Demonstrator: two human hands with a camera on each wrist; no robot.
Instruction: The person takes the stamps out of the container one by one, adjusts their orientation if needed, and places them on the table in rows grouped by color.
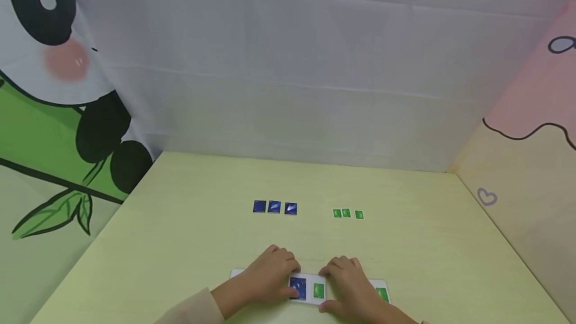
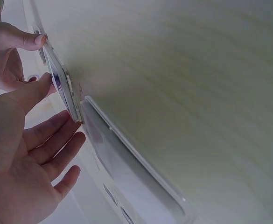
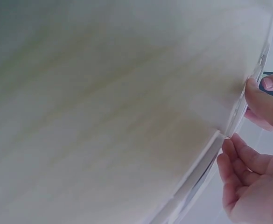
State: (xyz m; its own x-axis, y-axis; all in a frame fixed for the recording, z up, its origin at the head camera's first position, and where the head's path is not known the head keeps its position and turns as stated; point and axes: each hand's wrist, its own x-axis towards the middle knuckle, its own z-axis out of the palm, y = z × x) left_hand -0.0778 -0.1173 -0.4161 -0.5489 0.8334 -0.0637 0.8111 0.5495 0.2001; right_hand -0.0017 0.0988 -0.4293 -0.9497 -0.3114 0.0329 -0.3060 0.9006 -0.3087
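A small white plate [image 1: 308,300] with a dark blue square and a green square on its face lies at the near side of the table. My left hand [image 1: 270,276] grips its left end, thumb over the blue square and fingers at the far edge. At the right end, the thumb and fingers of my right hand [image 1: 353,289] hold opposite corners. A second white plate [image 2: 136,182] lies just left of it, mostly behind my left hand in the head view. To the right, a third white plate [image 1: 380,283] with a green square shows past my right hand.
Three blue square cards [image 1: 274,207] lie in a row farther back on the pale wooden table [image 1: 180,234]. Right of them are three smaller green cards [image 1: 346,212]. A white cloth wall [image 1: 315,64] stands behind, with printed panels at both sides.
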